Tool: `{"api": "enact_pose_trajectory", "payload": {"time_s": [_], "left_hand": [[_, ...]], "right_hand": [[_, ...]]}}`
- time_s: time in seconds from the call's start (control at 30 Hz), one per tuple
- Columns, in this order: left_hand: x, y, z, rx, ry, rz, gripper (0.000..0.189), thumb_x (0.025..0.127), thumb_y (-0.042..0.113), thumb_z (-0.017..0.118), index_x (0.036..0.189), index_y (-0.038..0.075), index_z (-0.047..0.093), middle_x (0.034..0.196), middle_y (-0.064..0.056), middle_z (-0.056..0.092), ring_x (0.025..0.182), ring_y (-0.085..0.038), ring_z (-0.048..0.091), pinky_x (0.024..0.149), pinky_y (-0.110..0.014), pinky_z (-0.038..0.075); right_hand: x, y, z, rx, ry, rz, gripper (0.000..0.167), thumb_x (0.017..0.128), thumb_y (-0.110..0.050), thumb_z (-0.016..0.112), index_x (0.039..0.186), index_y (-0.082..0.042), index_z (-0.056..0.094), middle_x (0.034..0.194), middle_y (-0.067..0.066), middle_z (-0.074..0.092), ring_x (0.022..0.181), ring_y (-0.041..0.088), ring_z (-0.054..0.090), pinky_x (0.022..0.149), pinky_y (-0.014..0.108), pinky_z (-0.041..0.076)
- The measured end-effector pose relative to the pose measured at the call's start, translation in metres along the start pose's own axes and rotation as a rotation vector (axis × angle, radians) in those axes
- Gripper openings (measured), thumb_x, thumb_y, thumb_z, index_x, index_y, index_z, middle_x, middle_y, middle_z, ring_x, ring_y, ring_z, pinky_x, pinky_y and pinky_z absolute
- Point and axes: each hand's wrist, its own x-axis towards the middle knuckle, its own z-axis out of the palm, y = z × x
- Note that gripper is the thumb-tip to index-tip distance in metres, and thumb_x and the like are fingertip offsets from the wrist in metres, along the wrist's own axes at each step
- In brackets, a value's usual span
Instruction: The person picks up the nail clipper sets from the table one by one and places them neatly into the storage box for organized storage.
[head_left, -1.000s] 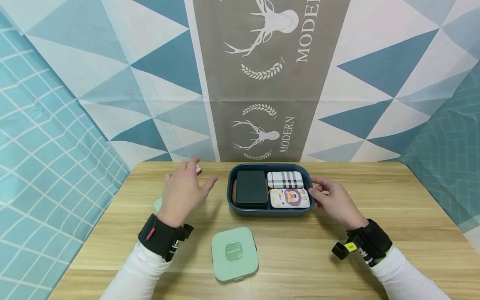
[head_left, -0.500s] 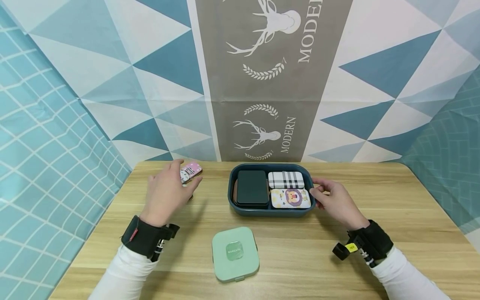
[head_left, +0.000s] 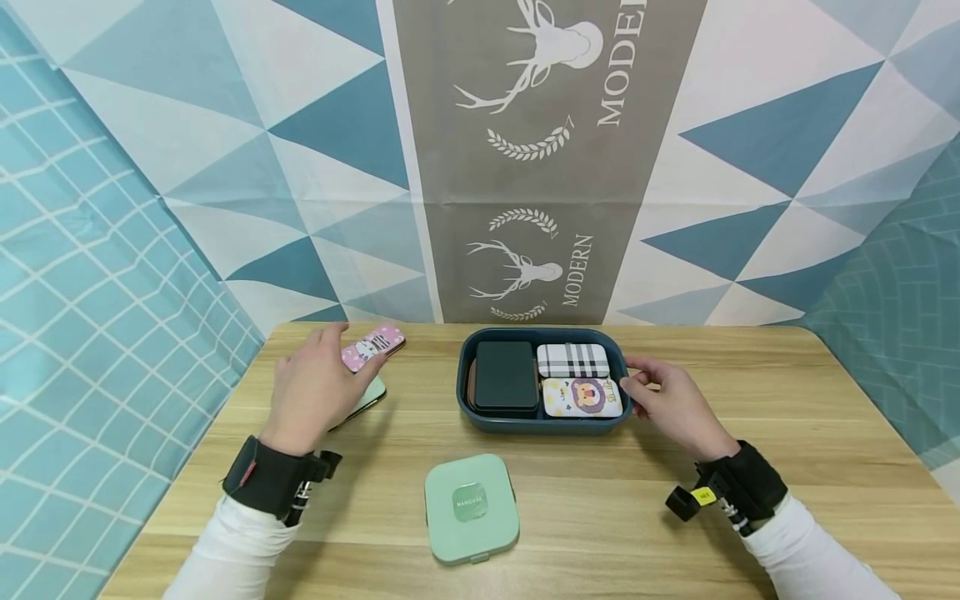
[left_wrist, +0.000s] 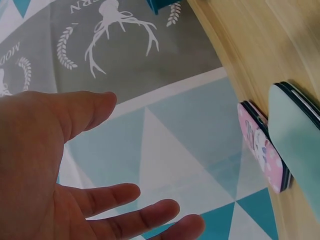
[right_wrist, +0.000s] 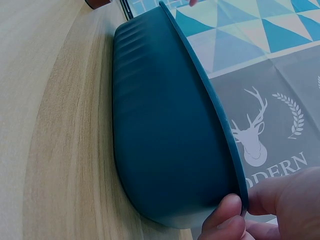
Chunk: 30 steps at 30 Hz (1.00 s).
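My left hand (head_left: 315,387) hovers over the table's left side, thumb spread from the fingers and nothing held. Beneath and past it lie a pink case (head_left: 373,346) with a cartoon print and a mint-green case (left_wrist: 295,135), partly hidden by the hand in the head view. My right hand (head_left: 670,404) pinches the right rim of a dark blue divided tray (head_left: 540,425), thumb on one side of the rim and fingers on the other. Inside the tray are a dark green box (head_left: 506,373), a plaid case (head_left: 573,360) and a lion-print case (head_left: 582,397).
A square green case (head_left: 471,508) lies on the wooden table (head_left: 585,517) in front of the tray. Behind the table stands a patterned backdrop (head_left: 517,167), and a tiled-pattern sheet (head_left: 97,333) runs along the left.
My left hand has moved left, away from the tray, uncovering the pink case and part of the mint-green case. The right hand has kept its place on the tray's rim.
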Motion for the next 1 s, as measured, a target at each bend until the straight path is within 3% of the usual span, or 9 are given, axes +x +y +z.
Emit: {"api": "enact_pose_trajectory", "payload": {"time_s": [0.27,1.0], "left_hand": [[-0.001,-0.013,0.003,0.001,-0.045,-0.008,0.076,0.099,0.048,0.072,0.147,-0.008,0.052,0.14,-0.032,0.058,0.122,-0.05,0.059,0.089,-0.073,0.041],[0.006,-0.05,0.018,-0.029,-0.284,0.0,0.088,0.091,0.041,0.083,0.151,-0.011,0.046,0.143,-0.039,0.051,0.128,-0.059,0.051,0.099,-0.071,0.045]], "right_hand": [[0.0,0.001,0.001,0.008,-0.003,0.008,0.049,0.109,-0.012,0.06,0.153,0.007,0.048,0.099,0.017,0.061,0.073,0.025,0.062,0.062,0.031,0.056],[0.0,0.001,-0.001,0.016,-0.001,0.006,0.049,0.109,-0.011,0.059,0.153,0.007,0.048,0.099,0.018,0.061,0.073,0.025,0.062,0.062,0.032,0.056]]}}
